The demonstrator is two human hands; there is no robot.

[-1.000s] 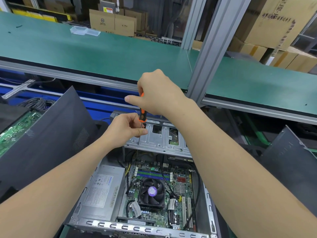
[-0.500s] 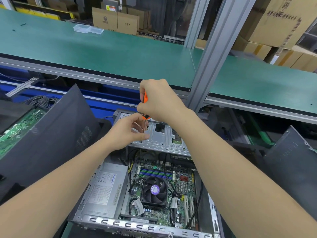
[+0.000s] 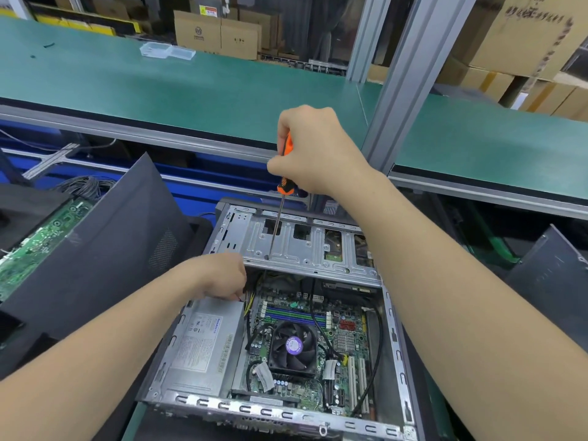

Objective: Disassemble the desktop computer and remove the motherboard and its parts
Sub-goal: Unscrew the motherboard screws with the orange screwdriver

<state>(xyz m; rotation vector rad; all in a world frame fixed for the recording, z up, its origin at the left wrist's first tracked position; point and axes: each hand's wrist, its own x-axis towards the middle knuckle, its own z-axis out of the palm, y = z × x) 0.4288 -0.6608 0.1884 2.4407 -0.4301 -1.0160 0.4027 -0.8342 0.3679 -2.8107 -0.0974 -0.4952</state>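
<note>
At the far left, one loose green board [image 3: 38,240] lies behind one dark side panel [image 3: 101,249] that leans by the case. Inside the open case [image 3: 254,409], one grey power supply [image 3: 203,342] fills the left bay. It is probably the heaviest part, a stiff box you would lift by its sides. Your left hand [image 3: 219,275] dips past its far end toward the yellow and red wires [image 3: 249,302]. Its fingertips are hidden, so I cannot tell whether they hold anything. One screwdriver [image 3: 284,168] stands nearly upright, its tip on the drive cage [image 3: 305,249]. The motherboard [image 3: 305,399] lies flat on the case floor, right of the supply and nearer you than the cage. It should be light, thin and stiff but fragile, so take it by its bare edges, never by the one black fan [image 3: 292,345] or the two white slots [image 3: 356,374]. Two black cables [image 3: 379,332] cross it and will likely need unplugging first. Your right hand [image 3: 318,154] is wrapped tight round the orange handle
</note>
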